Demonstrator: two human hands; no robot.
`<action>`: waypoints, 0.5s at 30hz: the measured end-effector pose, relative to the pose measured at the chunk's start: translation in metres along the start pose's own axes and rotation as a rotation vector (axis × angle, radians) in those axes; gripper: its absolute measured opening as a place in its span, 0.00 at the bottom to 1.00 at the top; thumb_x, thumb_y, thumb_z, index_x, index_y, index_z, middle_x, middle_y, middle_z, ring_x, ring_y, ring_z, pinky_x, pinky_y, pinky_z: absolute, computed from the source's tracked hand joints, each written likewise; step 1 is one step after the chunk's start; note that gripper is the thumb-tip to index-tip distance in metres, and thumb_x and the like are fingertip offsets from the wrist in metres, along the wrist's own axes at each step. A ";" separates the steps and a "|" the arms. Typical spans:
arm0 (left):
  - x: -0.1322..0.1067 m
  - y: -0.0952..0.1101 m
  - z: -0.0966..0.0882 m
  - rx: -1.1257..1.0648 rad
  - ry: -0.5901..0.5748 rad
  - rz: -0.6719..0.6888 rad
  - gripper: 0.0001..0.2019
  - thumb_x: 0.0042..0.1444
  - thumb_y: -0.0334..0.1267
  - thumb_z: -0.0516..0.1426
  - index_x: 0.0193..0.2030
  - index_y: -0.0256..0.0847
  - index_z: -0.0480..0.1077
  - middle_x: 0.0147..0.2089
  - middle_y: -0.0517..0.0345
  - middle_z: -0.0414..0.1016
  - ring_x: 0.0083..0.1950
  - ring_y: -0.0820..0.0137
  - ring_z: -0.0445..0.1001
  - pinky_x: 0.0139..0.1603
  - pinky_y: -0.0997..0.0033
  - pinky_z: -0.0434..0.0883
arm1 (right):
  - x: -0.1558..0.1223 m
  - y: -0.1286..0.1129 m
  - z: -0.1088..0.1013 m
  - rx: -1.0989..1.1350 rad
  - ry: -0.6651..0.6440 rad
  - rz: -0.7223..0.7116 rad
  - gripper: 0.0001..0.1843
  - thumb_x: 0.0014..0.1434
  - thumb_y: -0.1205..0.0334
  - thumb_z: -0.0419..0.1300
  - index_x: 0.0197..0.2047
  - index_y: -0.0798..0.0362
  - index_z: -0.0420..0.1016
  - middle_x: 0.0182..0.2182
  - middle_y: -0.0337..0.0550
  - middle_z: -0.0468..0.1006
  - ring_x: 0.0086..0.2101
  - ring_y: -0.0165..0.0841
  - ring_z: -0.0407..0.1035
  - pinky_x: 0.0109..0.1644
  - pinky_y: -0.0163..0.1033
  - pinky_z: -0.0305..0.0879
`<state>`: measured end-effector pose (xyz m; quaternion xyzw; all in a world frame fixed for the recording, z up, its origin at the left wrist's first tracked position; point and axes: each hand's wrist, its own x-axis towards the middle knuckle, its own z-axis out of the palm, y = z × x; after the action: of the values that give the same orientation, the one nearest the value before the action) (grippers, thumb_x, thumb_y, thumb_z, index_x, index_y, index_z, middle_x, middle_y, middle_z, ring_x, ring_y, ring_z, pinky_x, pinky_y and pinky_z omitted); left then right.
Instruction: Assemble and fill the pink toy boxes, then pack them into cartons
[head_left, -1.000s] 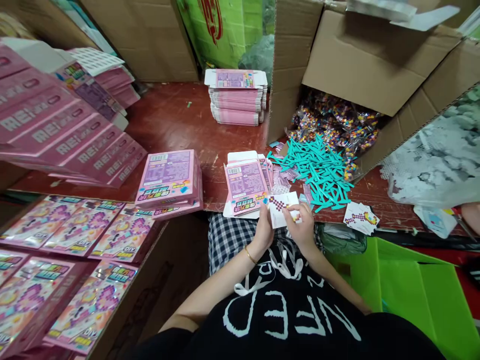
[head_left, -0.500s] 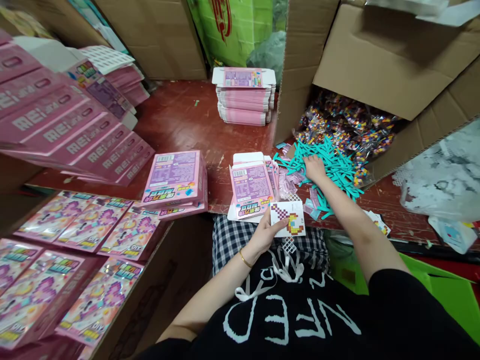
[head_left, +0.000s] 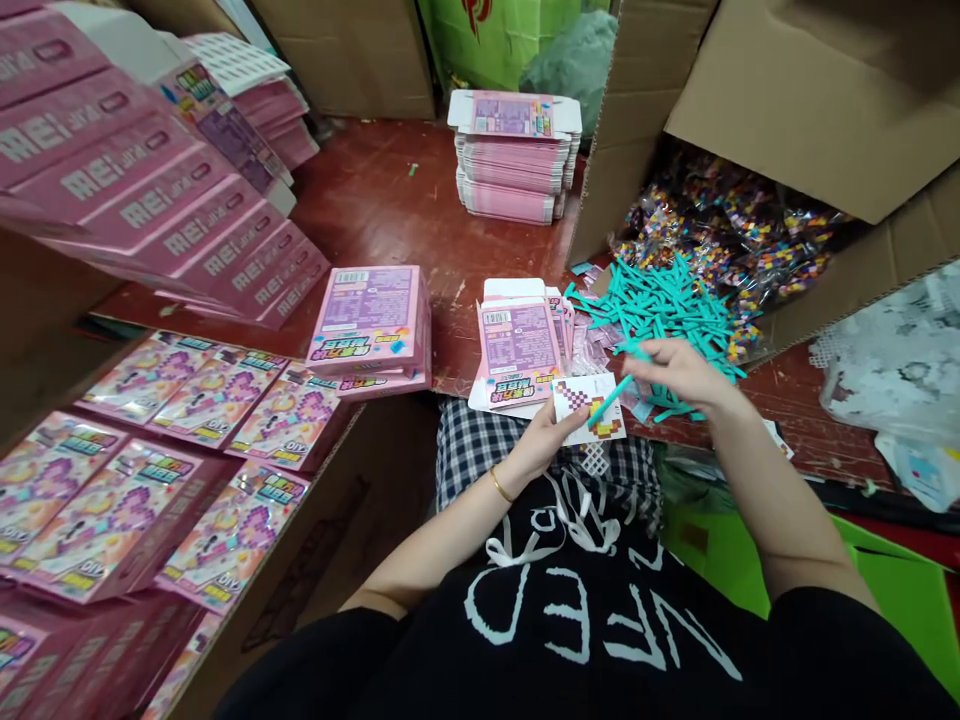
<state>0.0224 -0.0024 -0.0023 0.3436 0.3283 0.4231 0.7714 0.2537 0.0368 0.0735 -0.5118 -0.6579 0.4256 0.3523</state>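
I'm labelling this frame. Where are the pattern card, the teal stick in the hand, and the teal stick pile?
pattern card (head_left: 581, 406), head view, its printed face.
teal stick (head_left: 611, 400), head view, its lower shaft.
stick pile (head_left: 667, 295), head view, middle of heap.

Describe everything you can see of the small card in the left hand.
The card is a small white rectangle, apparently thin paper or cardboard, printed with a pixel-block pattern in dark red, yellow and orange. The left hand pinches its lower left edge, holding it roughly flat over the table edge. A teal stick, held by the right hand, lies across it.

teal sticks crowd table edge.
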 end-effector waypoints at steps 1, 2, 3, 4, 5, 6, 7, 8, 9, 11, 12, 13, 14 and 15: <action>-0.003 0.002 0.000 0.001 -0.019 -0.002 0.28 0.47 0.49 0.71 0.52 0.39 0.74 0.53 0.49 0.80 0.54 0.57 0.76 0.59 0.57 0.70 | -0.008 -0.007 0.017 -0.065 -0.047 -0.046 0.24 0.54 0.39 0.65 0.24 0.53 0.72 0.24 0.38 0.68 0.27 0.30 0.63 0.34 0.39 0.63; -0.008 0.004 0.000 0.009 -0.037 -0.003 0.28 0.47 0.51 0.70 0.52 0.39 0.74 0.52 0.50 0.80 0.53 0.58 0.76 0.58 0.59 0.70 | -0.012 -0.010 0.033 -0.137 -0.031 -0.109 0.23 0.55 0.41 0.65 0.24 0.52 0.72 0.27 0.40 0.69 0.31 0.33 0.65 0.38 0.40 0.64; -0.012 0.006 -0.001 0.030 -0.056 -0.003 0.28 0.47 0.53 0.70 0.51 0.39 0.74 0.50 0.50 0.80 0.51 0.59 0.76 0.56 0.60 0.71 | -0.015 -0.011 0.047 -0.192 0.026 -0.177 0.21 0.56 0.44 0.65 0.25 0.52 0.72 0.31 0.42 0.71 0.36 0.35 0.67 0.42 0.42 0.65; -0.017 0.008 -0.002 0.068 -0.072 0.001 0.27 0.46 0.52 0.70 0.49 0.39 0.74 0.48 0.51 0.80 0.49 0.61 0.77 0.53 0.62 0.71 | -0.015 -0.010 0.060 -0.217 0.091 -0.240 0.18 0.55 0.46 0.65 0.26 0.52 0.73 0.34 0.43 0.71 0.39 0.37 0.67 0.45 0.43 0.65; -0.023 0.009 -0.004 0.122 -0.087 0.004 0.27 0.44 0.49 0.72 0.48 0.38 0.74 0.45 0.53 0.79 0.46 0.63 0.76 0.51 0.65 0.71 | -0.015 -0.006 0.070 -0.214 0.143 -0.285 0.16 0.56 0.47 0.65 0.28 0.51 0.73 0.37 0.44 0.71 0.42 0.38 0.67 0.47 0.44 0.65; -0.028 0.010 -0.006 0.181 -0.101 0.003 0.26 0.43 0.46 0.73 0.47 0.38 0.73 0.43 0.55 0.79 0.44 0.66 0.76 0.49 0.66 0.70 | -0.015 -0.001 0.080 -0.189 0.176 -0.307 0.14 0.57 0.49 0.65 0.30 0.51 0.72 0.37 0.44 0.71 0.42 0.37 0.67 0.48 0.44 0.65; -0.032 0.010 -0.008 0.230 -0.110 -0.006 0.26 0.42 0.42 0.73 0.46 0.38 0.72 0.42 0.56 0.78 0.42 0.67 0.75 0.48 0.67 0.70 | -0.016 0.006 0.089 -0.157 0.197 -0.312 0.12 0.58 0.51 0.63 0.31 0.50 0.71 0.36 0.43 0.70 0.40 0.36 0.67 0.47 0.43 0.66; -0.036 0.008 -0.010 0.262 -0.110 -0.023 0.26 0.41 0.40 0.73 0.46 0.38 0.72 0.41 0.57 0.77 0.41 0.68 0.74 0.47 0.68 0.69 | -0.018 0.013 0.098 -0.132 0.220 -0.304 0.11 0.60 0.52 0.62 0.32 0.50 0.69 0.34 0.42 0.69 0.38 0.36 0.67 0.46 0.43 0.67; -0.039 0.006 -0.012 0.274 -0.105 -0.043 0.25 0.42 0.39 0.73 0.46 0.38 0.71 0.40 0.57 0.76 0.41 0.68 0.74 0.47 0.67 0.69 | -0.020 0.020 0.107 -0.126 0.259 -0.284 0.11 0.60 0.53 0.61 0.33 0.50 0.68 0.34 0.42 0.69 0.37 0.36 0.67 0.45 0.43 0.67; -0.043 -0.001 -0.015 0.268 -0.091 -0.085 0.24 0.43 0.39 0.72 0.45 0.38 0.70 0.40 0.57 0.75 0.41 0.68 0.73 0.48 0.66 0.69 | -0.028 0.031 0.124 -0.165 0.356 -0.213 0.10 0.61 0.53 0.60 0.38 0.50 0.68 0.36 0.44 0.70 0.39 0.38 0.68 0.47 0.45 0.68; -0.045 -0.005 -0.016 0.265 -0.091 -0.107 0.24 0.42 0.39 0.72 0.45 0.38 0.69 0.40 0.57 0.75 0.41 0.69 0.73 0.47 0.66 0.69 | -0.033 0.035 0.132 -0.196 0.387 -0.173 0.11 0.61 0.52 0.60 0.41 0.50 0.69 0.38 0.46 0.71 0.41 0.40 0.69 0.49 0.47 0.68; -0.045 -0.009 -0.017 0.269 -0.100 -0.131 0.25 0.41 0.38 0.72 0.44 0.38 0.69 0.40 0.57 0.75 0.41 0.69 0.73 0.47 0.66 0.69 | -0.038 0.038 0.139 -0.227 0.403 -0.129 0.13 0.62 0.51 0.59 0.44 0.50 0.69 0.41 0.48 0.71 0.44 0.42 0.69 0.51 0.49 0.68; -0.046 -0.013 -0.016 0.279 -0.117 -0.155 0.26 0.39 0.36 0.73 0.44 0.38 0.69 0.41 0.57 0.75 0.41 0.68 0.73 0.47 0.66 0.69 | -0.042 0.039 0.145 -0.258 0.408 -0.086 0.14 0.63 0.50 0.58 0.46 0.50 0.69 0.43 0.51 0.72 0.46 0.44 0.69 0.52 0.51 0.68; -0.047 -0.015 -0.016 0.291 -0.136 -0.177 0.27 0.37 0.35 0.73 0.44 0.38 0.69 0.41 0.57 0.75 0.42 0.68 0.73 0.47 0.65 0.69 | -0.047 0.039 0.149 -0.288 0.406 -0.049 0.16 0.64 0.49 0.56 0.48 0.51 0.69 0.45 0.53 0.72 0.47 0.46 0.69 0.54 0.54 0.68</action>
<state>-0.0038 -0.0456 -0.0128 0.4492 0.3618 0.2774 0.7683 0.1445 -0.0341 -0.0215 -0.6157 -0.6397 0.2073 0.4107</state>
